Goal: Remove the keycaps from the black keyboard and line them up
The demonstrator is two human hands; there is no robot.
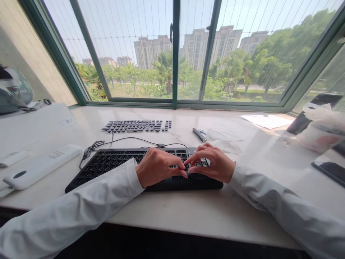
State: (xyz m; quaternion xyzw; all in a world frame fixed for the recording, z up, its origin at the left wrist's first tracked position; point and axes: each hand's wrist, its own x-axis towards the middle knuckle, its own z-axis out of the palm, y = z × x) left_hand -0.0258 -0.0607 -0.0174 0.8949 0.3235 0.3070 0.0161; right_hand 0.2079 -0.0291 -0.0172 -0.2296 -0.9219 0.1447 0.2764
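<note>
A black keyboard [107,163] lies before me, its keycaps off over most of the board, so the square key sockets show. Over its right part, my left hand [159,166] is closed, thumb and forefinger drawn together. My right hand [212,163] meets it from the other side, also in a pinch, fingertips almost touching those of the left. Whatever may be between the fingertips is too small to make out. Behind the keyboard, the loose dark keycaps [137,125] are laid out in rows on the white countertop [172,212].
A cable [93,148] coils behind the keyboard's left side. A dark stick-like tool [198,135] lies near clear plastic wrap [225,136]. On the left are a white elongated device [43,167] and a box [35,118]; on the right, a phone [330,172] and a plastic bag [320,133].
</note>
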